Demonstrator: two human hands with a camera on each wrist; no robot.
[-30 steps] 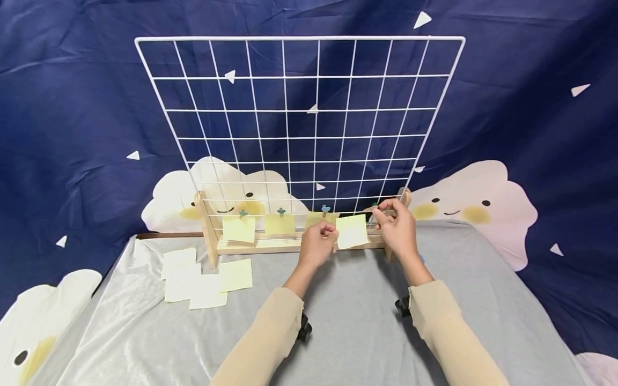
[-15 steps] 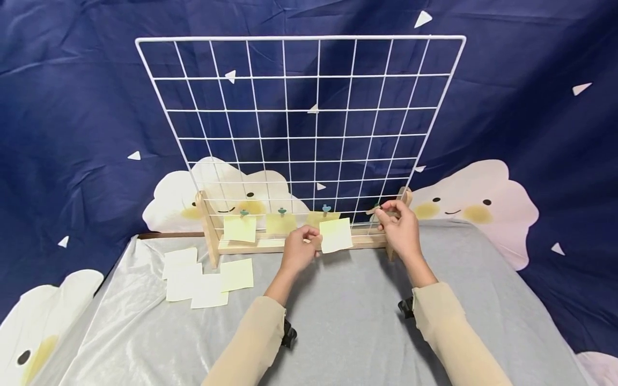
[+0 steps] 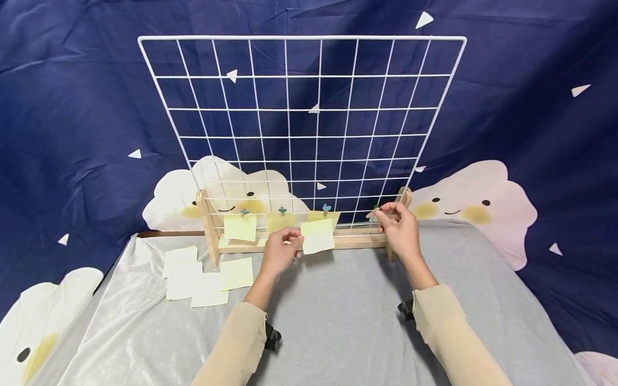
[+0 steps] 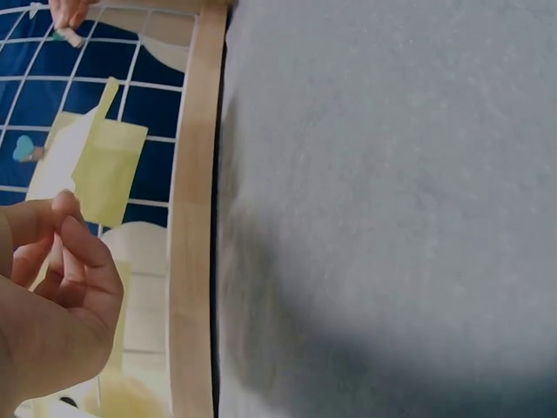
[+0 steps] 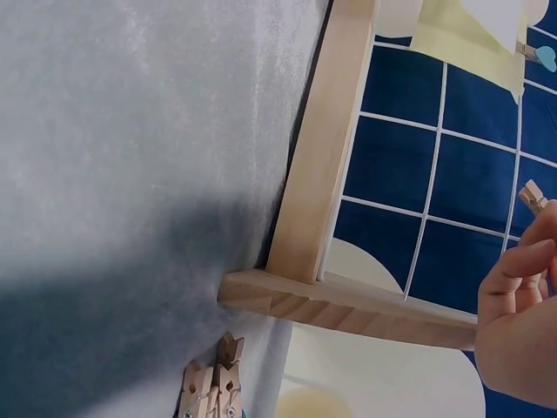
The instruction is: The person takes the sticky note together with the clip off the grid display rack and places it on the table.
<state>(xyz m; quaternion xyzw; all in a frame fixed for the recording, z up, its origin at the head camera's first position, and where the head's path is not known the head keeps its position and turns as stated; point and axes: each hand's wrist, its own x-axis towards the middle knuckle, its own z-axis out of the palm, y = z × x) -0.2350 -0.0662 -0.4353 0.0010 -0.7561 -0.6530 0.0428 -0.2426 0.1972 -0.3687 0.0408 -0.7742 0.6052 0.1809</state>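
My left hand (image 3: 281, 250) pinches the left edge of a pale yellow sticky note (image 3: 318, 237), held in front of the lower part of a white wire grid (image 3: 317, 109). Between thumb and fingers, my right hand (image 3: 399, 228) holds a small wooden clothespin (image 5: 531, 197) close to the grid's lower right. Three other sticky notes hang along the bottom of the grid: a left note (image 3: 240, 229), a middle note (image 3: 280, 221) and a right note (image 3: 314, 215). Each has a clothespin with a blue-green heart at its top. The held note partly covers the right one.
Several loose sticky notes (image 3: 236, 274) lie overlapping on the grey cloth (image 3: 347, 321) at left. A wooden stand (image 3: 359, 241) bears the grid. More wooden clothespins (image 5: 213, 392) lie beyond the stand's right foot (image 5: 348, 311). A dark blue curtain (image 3: 521, 107) hangs behind.
My left hand has moved left with the sticky note, from near the right hand to in front of the third hanging note. The right hand has stayed almost still with its clothespin.
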